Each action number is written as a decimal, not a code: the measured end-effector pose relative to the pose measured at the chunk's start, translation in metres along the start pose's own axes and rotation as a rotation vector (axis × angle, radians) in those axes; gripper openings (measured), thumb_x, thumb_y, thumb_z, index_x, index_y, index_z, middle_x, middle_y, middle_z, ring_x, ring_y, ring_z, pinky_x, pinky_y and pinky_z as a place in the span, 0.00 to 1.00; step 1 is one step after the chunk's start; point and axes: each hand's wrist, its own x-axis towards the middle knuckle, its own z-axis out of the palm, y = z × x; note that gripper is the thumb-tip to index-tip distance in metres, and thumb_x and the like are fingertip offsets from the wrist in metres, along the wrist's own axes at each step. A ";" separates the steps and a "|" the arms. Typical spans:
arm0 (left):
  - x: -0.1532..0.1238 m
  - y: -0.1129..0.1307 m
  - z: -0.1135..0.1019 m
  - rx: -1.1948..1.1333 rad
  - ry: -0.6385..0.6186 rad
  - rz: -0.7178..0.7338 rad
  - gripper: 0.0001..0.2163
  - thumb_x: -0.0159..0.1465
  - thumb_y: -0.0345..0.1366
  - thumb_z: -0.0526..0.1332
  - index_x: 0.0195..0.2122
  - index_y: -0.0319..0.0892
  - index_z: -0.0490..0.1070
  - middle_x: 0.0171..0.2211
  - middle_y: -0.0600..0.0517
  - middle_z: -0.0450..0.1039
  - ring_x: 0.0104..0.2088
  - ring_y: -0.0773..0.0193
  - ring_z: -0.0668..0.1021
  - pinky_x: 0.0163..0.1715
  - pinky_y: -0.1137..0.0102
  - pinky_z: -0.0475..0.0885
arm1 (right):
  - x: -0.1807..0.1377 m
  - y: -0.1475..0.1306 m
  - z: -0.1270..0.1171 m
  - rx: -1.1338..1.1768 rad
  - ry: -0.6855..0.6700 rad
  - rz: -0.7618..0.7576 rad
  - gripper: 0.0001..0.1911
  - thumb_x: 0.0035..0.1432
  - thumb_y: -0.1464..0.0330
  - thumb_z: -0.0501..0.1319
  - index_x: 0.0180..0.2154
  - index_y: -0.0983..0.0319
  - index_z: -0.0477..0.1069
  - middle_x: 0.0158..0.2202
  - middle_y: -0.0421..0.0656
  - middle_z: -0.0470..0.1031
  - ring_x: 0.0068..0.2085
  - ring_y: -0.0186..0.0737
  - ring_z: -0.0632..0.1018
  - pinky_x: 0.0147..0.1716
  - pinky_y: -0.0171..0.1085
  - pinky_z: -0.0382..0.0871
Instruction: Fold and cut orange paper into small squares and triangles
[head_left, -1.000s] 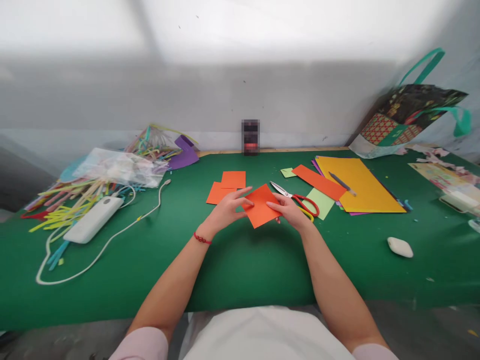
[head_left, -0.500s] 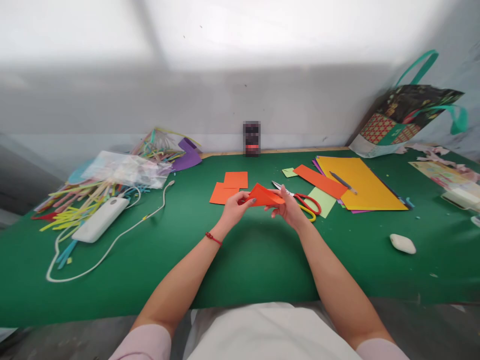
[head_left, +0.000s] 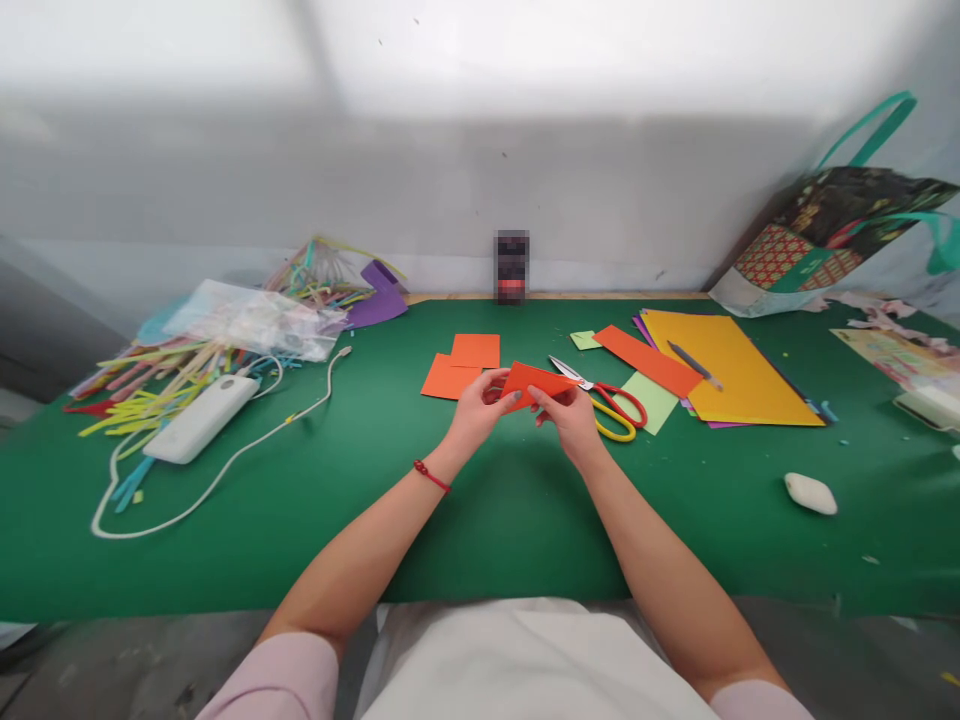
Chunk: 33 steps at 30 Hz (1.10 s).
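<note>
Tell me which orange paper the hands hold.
The folded orange piece, between left hand and right hand; the orange squares and orange strip lie flat.

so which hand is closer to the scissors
Right. The right hand is just beside the scissors, close to the handles; the left hand is further off, on the far side of the orange paper both hands hold.
</note>
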 end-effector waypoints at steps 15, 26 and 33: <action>-0.004 0.006 0.002 -0.055 -0.036 -0.163 0.17 0.52 0.50 0.64 0.28 0.38 0.73 0.27 0.51 0.75 0.27 0.62 0.79 0.30 0.68 0.76 | 0.002 -0.001 -0.003 0.047 0.046 0.001 0.16 0.35 0.62 0.71 0.27 0.64 0.72 0.22 0.39 0.73 0.20 0.32 0.70 0.16 0.33 0.67; -0.004 0.001 0.002 0.021 -0.015 -0.062 0.14 0.53 0.47 0.63 0.27 0.40 0.72 0.24 0.52 0.74 0.27 0.62 0.79 0.29 0.68 0.76 | 0.002 0.000 -0.004 0.040 0.023 -0.015 0.15 0.37 0.62 0.70 0.27 0.63 0.72 0.21 0.39 0.73 0.20 0.32 0.70 0.17 0.33 0.68; -0.004 0.001 0.002 0.023 -0.026 -0.061 0.14 0.53 0.48 0.63 0.26 0.40 0.72 0.24 0.52 0.74 0.27 0.62 0.79 0.30 0.67 0.76 | 0.002 0.000 -0.004 0.028 0.022 -0.021 0.15 0.37 0.62 0.70 0.26 0.63 0.72 0.20 0.38 0.72 0.19 0.32 0.70 0.17 0.33 0.68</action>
